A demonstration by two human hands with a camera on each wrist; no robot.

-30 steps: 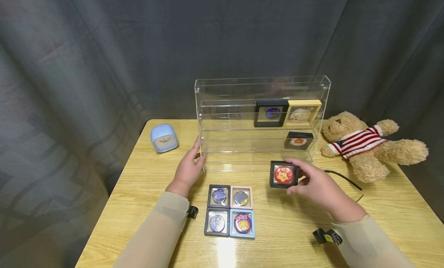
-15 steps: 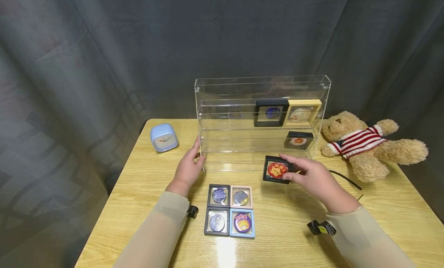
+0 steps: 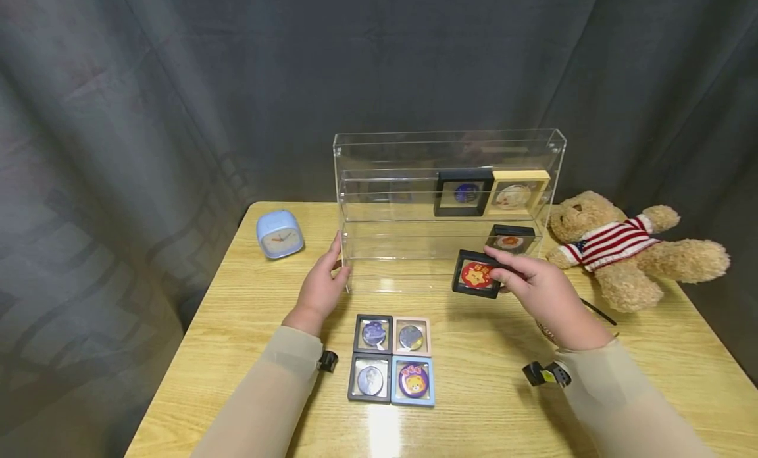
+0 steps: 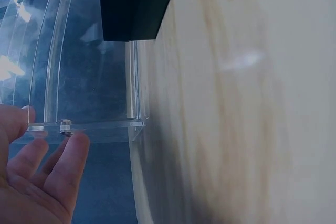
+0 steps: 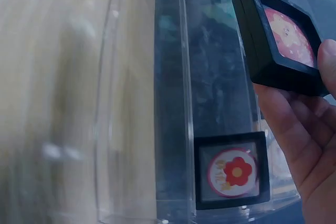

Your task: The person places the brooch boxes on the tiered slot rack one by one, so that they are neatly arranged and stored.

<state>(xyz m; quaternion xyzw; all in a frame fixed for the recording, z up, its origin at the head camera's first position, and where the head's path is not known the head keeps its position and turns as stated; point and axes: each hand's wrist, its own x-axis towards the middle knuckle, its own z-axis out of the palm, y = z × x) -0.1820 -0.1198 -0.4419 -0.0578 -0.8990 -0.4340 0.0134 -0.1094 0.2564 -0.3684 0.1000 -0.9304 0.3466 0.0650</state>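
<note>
A black square display frame holding a red round badge with a yellow star (image 3: 476, 274) is pinched by my right hand (image 3: 547, 293), thumb on its front and fingers behind. The right wrist view shows this frame (image 5: 281, 40) tilted beside the clear acrylic display rack (image 5: 185, 77). My left hand (image 3: 320, 287) touches the left end of the rack (image 3: 385, 247), fingers along the outside of its side panel. In the left wrist view its fingertips (image 4: 77, 145) meet that panel. On the rack's lower tier stands a black frame with a flower badge (image 5: 232, 172).
A black frame (image 3: 464, 194) and a yellow frame (image 3: 518, 195) stand higher on the rack's right. Several framed badges (image 3: 391, 359) lie in a block on the table (image 3: 237, 353). A blue clock (image 3: 280, 234) is at left, a teddy bear (image 3: 622, 247) at right.
My right hand has carried the star badge frame left and up, toward the rack's lower tiers, where it now overlaps the rack. The left hand stays in place.
</note>
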